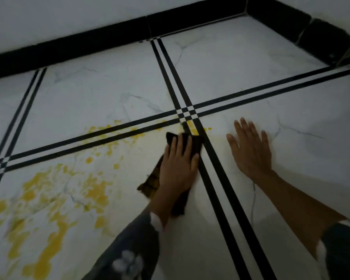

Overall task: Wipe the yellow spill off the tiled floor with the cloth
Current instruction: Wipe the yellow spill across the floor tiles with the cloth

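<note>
A dark brown cloth (pixel 150 181) lies flat on the white marbled tile floor (pixel 240 81), just left of a double black stripe. My left hand (pixel 179 164) presses down on the cloth with its fingers spread, and the cloth's far end sticks out past my fingertips. Yellow spill (pixel 49 190) covers the tile to the left in patches and streaks, with more yellow spots (pixel 109 134) along the cross stripe and a small patch (pixel 191 125) just beyond the cloth. My right hand (pixel 251 150) rests flat and empty on the tile to the right of the stripe.
Black skirting (pixel 109 37) runs along the white wall at the back and turns at the corner (pixel 249 9) on the right. Double black stripes (pixel 187 112) cross just beyond the cloth. The tiles right of the stripe show no yellow.
</note>
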Demonstrator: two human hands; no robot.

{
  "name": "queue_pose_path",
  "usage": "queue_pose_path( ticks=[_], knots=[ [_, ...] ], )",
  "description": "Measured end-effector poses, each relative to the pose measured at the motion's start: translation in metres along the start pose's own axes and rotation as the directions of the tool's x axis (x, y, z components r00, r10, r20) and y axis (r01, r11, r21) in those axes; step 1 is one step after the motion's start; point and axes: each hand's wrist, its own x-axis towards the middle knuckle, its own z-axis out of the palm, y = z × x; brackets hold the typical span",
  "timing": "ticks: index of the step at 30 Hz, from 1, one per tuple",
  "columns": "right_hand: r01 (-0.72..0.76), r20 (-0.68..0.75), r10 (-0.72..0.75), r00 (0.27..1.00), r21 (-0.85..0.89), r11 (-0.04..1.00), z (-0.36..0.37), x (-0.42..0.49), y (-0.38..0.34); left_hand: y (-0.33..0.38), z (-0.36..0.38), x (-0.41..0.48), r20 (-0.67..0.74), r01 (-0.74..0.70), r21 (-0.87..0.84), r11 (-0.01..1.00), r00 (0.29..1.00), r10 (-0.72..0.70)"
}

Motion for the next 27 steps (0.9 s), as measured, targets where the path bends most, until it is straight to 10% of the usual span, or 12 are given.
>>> queue_pose_path(
  ticks=[3, 9, 16, 22, 27],
  knots=[
    [-0.046, 0.065, 0.052, 0.997, -0.091, 0.995, -0.003, 0.007, 0.023, -0.023, -0.006, -0.04, 0.041, -0.109, 0.01, 0.994, 0.993, 0.109],
    [-0.053, 0.07, 0.063, 0.996, -0.142, 0.988, 0.003, 0.004, 0.033, -0.029, -0.009, 0.052, -0.041, 0.31, -0.032, 0.95, 0.949, -0.311],
    [-0.057, 0.061, 0.066, 0.996, -0.132, 0.99, 0.003, 0.003, 0.032, 0.022, -0.002, 0.017, 0.075, -0.192, -0.062, 0.979, 0.978, 0.197],
    [-0.059, 0.052, 0.066, 0.996, -0.124, 0.991, 0.003, 0.007, 0.032, -0.041, -0.015, 0.094, -0.016, 0.134, 0.023, 0.991, 0.991, -0.134],
    [-0.057, 0.043, 0.063, 0.997, -0.126, 0.99, 0.005, 0.008, 0.034, 0.039, 0.005, 0.153, 0.008, -0.038, -0.023, 0.999, 0.999, 0.038]
  ],
)
